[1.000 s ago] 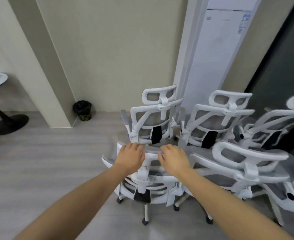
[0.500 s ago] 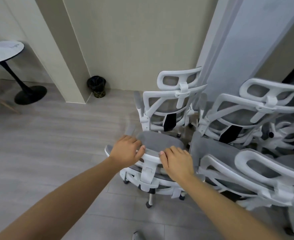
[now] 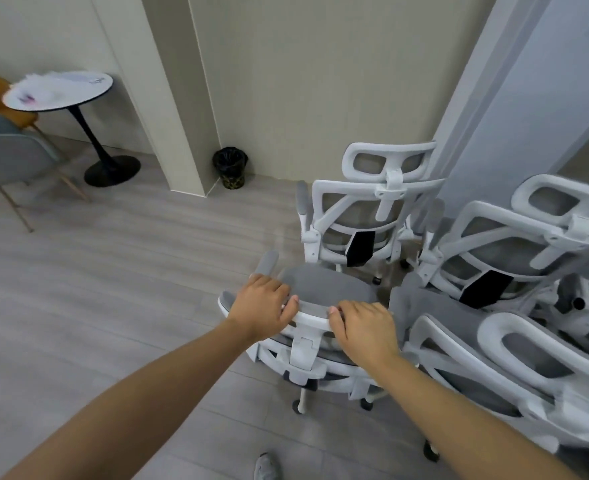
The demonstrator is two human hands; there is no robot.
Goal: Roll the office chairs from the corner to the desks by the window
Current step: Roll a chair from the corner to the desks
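Both hands sit on the top rail of the nearest chair (image 3: 324, 296), seen from behind and above. The left hand (image 3: 260, 308) wraps the rail's left end, fingers curled over the front edge and thumb along the rim; the right hand (image 3: 364, 329) lies just beside it on the right, fingers folded over the same rail, so each is closed on the chair and the white headrest post sits under the gap between them. The grey seat stretches away toward 1 o'clock, so the chair's long axis runs from the person's body out toward the wall. Its casters show below at 6 o'clock from the hands, on the bare floor (image 3: 88, 306).

The chair stands at the left edge of the cluster. A second chair (image 3: 365, 209) stands at 1 o'clock, back turned to the camera, close to the seat's far end but whether touching cannot be told. A third chair (image 3: 500, 251) leans at 2 o'clock, and a fourth (image 3: 514, 355) lies crowded at 3 o'clock, right against the right hand's side. Open floor lies only from 7 to 11 o'clock, with a bin (image 3: 231, 167) at 11 and a table (image 3: 59, 91) well apart at 10. The desks and window are not in view

My judgement: neither hand is nearer, so the chair should come back and left, away from the 3 o'clock neighbour, where arms could snag
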